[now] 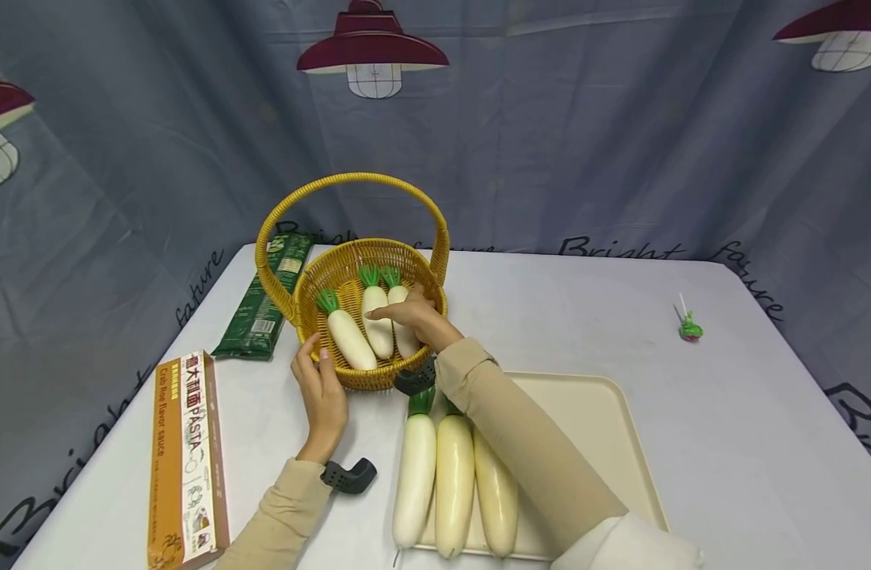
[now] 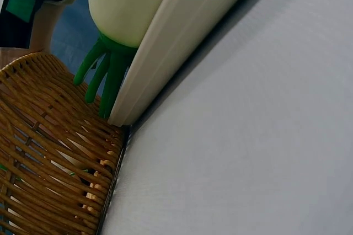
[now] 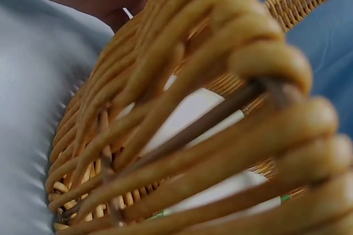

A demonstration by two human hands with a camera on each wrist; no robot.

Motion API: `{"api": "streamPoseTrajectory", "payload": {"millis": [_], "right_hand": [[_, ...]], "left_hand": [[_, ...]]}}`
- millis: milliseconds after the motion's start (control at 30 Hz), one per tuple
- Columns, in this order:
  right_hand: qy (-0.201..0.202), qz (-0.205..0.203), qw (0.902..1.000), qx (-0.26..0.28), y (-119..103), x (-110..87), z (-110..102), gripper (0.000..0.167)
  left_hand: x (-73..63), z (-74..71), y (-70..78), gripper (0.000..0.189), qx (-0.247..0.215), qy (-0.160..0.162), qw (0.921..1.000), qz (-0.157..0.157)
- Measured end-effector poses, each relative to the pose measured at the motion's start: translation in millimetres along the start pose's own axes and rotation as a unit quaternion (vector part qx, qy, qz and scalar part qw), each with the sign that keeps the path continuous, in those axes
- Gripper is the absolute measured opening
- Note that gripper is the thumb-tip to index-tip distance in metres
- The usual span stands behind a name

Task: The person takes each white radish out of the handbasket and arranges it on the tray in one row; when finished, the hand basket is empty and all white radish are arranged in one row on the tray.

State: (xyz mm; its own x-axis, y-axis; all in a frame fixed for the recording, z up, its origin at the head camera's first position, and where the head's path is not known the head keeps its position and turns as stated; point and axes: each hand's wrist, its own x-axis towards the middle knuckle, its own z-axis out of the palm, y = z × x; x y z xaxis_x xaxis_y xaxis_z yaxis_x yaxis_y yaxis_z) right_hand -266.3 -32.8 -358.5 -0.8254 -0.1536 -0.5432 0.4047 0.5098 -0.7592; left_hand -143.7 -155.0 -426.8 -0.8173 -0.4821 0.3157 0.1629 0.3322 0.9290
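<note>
Three white radishes with green tops, one of them a short radish (image 1: 351, 340), lie in a yellow wicker basket (image 1: 367, 381) with a tall arched handle. Over the basket's right side reaches my right hand (image 1: 417, 317), its thumb straight out across the rightmost radish (image 1: 407, 342) and its fingers spread beyond it, inside the rim. My left hand (image 1: 324, 400) rests with fingertips and thumb against the basket's front left side. In the right wrist view, the basket's woven wall (image 3: 182, 135) fills most of the picture, with white radishes showing through the gaps.
A beige tray (image 1: 599, 412) holds three longer radishes, one a white radish (image 1: 414, 483), at its left side, partly under my right forearm. Left of the basket lie a green packet (image 1: 264, 309) and an orange-white pasta box (image 1: 186, 459). A green lollipop (image 1: 690, 328) lies far right.
</note>
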Motion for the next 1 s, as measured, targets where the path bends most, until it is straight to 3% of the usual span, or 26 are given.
{"api": "streamPoseTrajectory", "payload": {"millis": [300, 633, 1000], "right_hand": [[-0.027, -0.023, 0.9986, -0.039, -0.1, 1.3, -4.1, 0.093], [-0.077, -0.090, 0.9917, 0.050, 2.0, -1.9, -6.6, 0.094], [-0.125, -0.111, 0.9848, 0.049, 3.8, -1.3, -4.2, 0.065]], "left_hand": [[0.4, -0.1, -1.7, 0.040, 0.004, 0.004, 1.0000, 0.005], [1.4, -0.6, 0.4, 0.040, 0.009, 0.005, 0.9999, 0.003], [-0.4, -0.6, -0.3, 0.040, 0.008, 0.005, 0.9999, 0.006]]}}
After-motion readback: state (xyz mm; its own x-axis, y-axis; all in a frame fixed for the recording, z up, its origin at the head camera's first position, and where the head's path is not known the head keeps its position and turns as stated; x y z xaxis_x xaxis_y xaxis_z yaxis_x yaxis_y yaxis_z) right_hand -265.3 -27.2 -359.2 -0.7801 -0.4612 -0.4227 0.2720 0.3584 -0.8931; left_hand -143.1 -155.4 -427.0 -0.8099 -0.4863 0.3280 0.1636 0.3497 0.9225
